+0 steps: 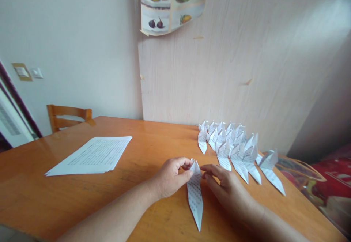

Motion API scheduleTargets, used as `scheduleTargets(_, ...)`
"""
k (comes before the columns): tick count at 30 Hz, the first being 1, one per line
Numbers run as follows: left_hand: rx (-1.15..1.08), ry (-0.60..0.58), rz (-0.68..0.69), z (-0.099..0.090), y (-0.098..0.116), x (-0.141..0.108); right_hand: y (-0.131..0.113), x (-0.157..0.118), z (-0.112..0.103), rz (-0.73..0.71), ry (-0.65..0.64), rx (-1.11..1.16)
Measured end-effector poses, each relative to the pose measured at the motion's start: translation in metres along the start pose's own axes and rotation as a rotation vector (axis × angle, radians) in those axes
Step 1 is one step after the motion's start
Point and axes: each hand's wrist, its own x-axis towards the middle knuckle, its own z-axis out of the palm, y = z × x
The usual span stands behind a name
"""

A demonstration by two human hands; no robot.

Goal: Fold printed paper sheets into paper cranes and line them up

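A long, narrow folded paper (195, 194) printed with text lies upright in my view, its pointed end toward me and two small tips at its far end. My left hand (171, 176) pinches it near the far end, thumb and forefinger on its left edge. Beside the right edge is my right hand (226, 185), fingers bent and slightly apart, with nothing between them. Whether its forefinger touches the paper I cannot tell. To the right stand several similar folded paper pieces (240, 158) in rows, with raised pointed parts and long flat tails.
A stack of printed sheets (91, 156) lies on the left of the wooden table (153, 143). Behind the table's left corner is a wooden chair (70, 111). A fruit poster (171, 6) hangs on the wall. Red items (333, 172) sit beyond the right table edge.
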Motion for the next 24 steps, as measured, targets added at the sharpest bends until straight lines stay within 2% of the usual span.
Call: scheduleTargets(24,0.000,0.001,0.009,-0.0006,0.0000,0.0001,-0.0034,-0.0011,0.0006,-0.015,-0.011,0.002)
